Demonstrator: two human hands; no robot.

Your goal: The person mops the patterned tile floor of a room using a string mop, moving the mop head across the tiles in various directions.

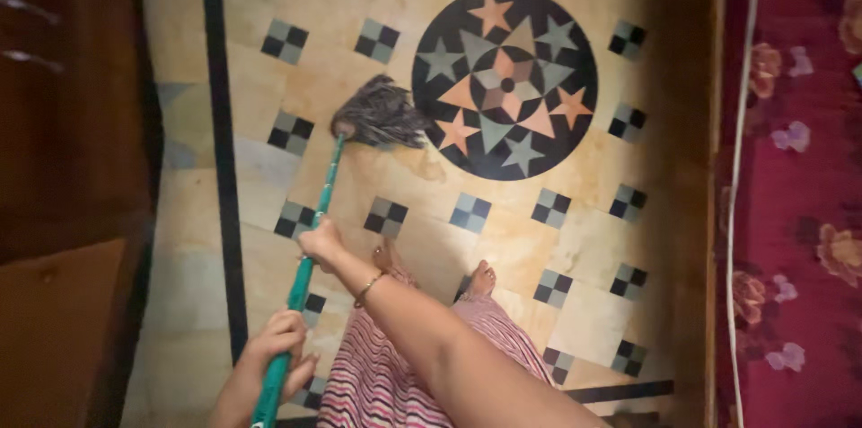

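Note:
A mop with a green handle (316, 212) rests its dark stringy head (382, 114) on the tiled floor, just left of a round black medallion with stars (505, 82). My right hand (321, 242), a bangle on its wrist, grips the handle about midway. My left hand (278, 349) is closed around the handle lower down, near the bottom edge of the view. The handle slants from lower left up to the mop head.
My bare feet (482, 278) and a pink striped skirt (386, 374) are below the mop. Dark wooden furniture (72, 123) lines the left side. A maroon floral bedcover (799, 185) and a white cable (738, 167) run along the right.

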